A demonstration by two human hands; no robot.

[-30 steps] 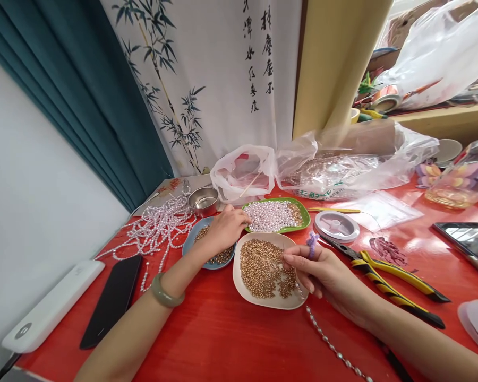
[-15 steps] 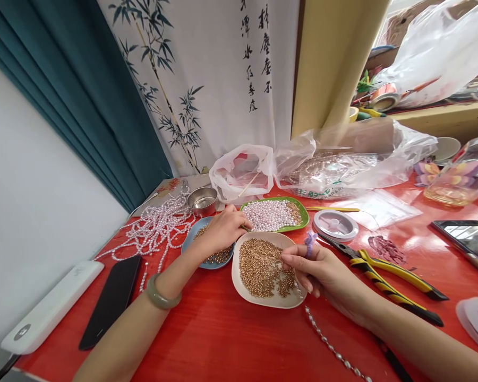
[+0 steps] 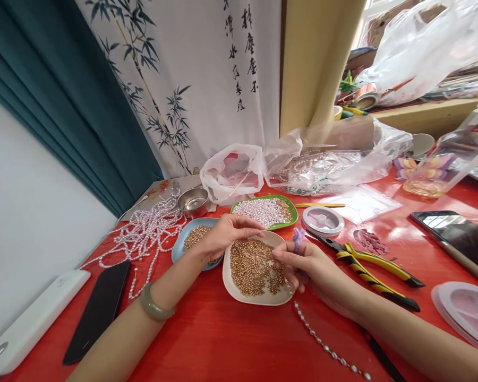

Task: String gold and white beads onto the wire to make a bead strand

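My left hand (image 3: 233,233), a green bangle on its wrist, hovers over the upper left of a cream plate (image 3: 233,294) of small gold beads. Its thumb and fingers are pinched together; whatever is between them is too small to make out. Over the plate's right side, my right hand (image 3: 306,262) is closed in a pinch on a bead strand, with purple wrapping on one finger. That strand (image 3: 318,341) of pearly beads trails from below the hand onto the red table. Behind the plate lies a green tray (image 3: 293,212) of white-pink pearls and some gold beads.
On the left are a blue plate (image 3: 178,249) of gold beads, pearl strings (image 3: 151,225), a metal bowl (image 3: 193,201) and a black phone (image 3: 97,313). On the right are yellow-black pliers (image 3: 376,268), a spool (image 3: 322,220) and another phone (image 3: 454,236). Plastic bags (image 3: 334,159) stand behind.
My left hand has moved from the green tray's edge, rightward and toward me, to over the cream plate near my right hand. My right hand keeps its pinch. The view has shifted slightly right.
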